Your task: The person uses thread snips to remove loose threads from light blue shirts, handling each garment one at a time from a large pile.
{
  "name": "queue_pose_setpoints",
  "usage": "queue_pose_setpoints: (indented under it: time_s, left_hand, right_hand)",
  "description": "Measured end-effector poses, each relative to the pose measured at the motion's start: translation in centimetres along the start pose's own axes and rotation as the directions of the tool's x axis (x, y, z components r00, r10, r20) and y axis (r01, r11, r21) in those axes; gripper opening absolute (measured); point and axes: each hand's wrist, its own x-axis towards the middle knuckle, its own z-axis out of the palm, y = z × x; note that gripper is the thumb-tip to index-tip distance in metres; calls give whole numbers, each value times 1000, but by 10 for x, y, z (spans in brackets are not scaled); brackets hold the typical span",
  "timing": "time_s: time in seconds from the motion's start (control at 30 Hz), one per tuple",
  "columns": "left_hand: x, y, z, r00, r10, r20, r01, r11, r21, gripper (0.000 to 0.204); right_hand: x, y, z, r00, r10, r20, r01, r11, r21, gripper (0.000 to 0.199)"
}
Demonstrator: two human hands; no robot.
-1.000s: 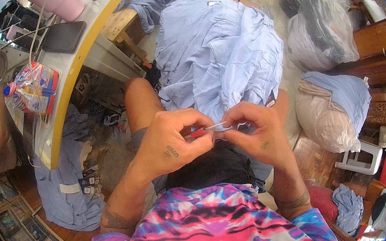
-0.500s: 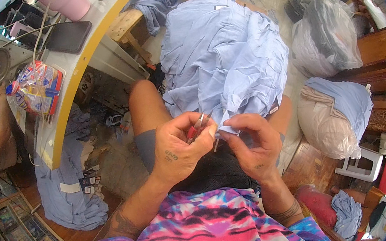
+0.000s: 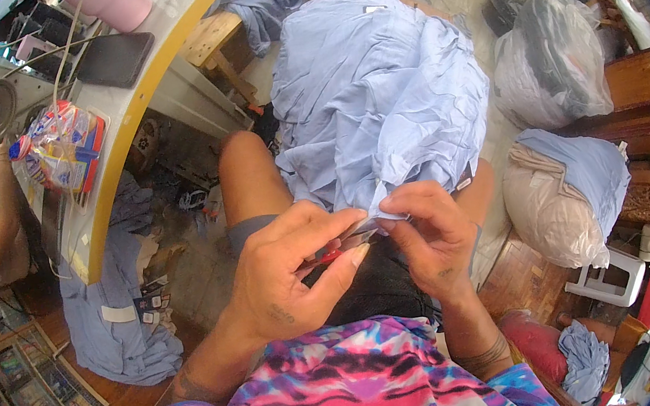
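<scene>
Garment (image 3: 382, 105), light blue, crumpled, draped over the knees at 12 o'clock from the hands; its lower hem sits at picture centre. Left hand (image 3: 290, 277) grip closed on small red-handled snips (image 3: 339, 248), blades pointing at the hem. Right hand (image 3: 432, 238) at 3 o'clock of the left, fingertips pinched shut on the hem edge. Hands nearly touching. Tabletop (image 3: 149, 82) with yellow edge at 10 o'clock, carrying a dark phone (image 3: 113, 60) and a clear bag of coloured items (image 3: 59, 148). Stuffed plastic sacks (image 3: 549, 67) at 2 o'clock.
</scene>
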Motion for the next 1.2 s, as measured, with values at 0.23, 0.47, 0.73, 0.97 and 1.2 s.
queue_pose_setpoints:
  time_s: [0.23, 0.47, 0.73, 0.97, 1.2]
  left_hand:
    - [3, 4, -2, 999, -33, 18, 32, 998, 49, 35]
    - [3, 2, -2, 999, -33, 12, 33, 998, 51, 35]
    - [5, 1, -3, 999, -49, 20, 48, 998, 38, 34]
    - [5, -3, -3, 997, -78, 29, 78, 997, -4, 31]
    - [5, -14, -2, 986, -155, 66, 165, 968, -189, 27]
  right_hand:
    - [1, -1, 1, 1000, -9, 7, 9, 1000, 5, 26]
    - [2, -1, 1, 1000, -5, 13, 5, 1000, 10, 26]
    - [5, -1, 0, 999, -28, 35, 28, 1000, 0, 27]
    - [10, -3, 2, 998, -37, 58, 37, 999, 2, 27]
    - [-1, 0, 11, 970, 242, 11, -227, 892, 390, 27]
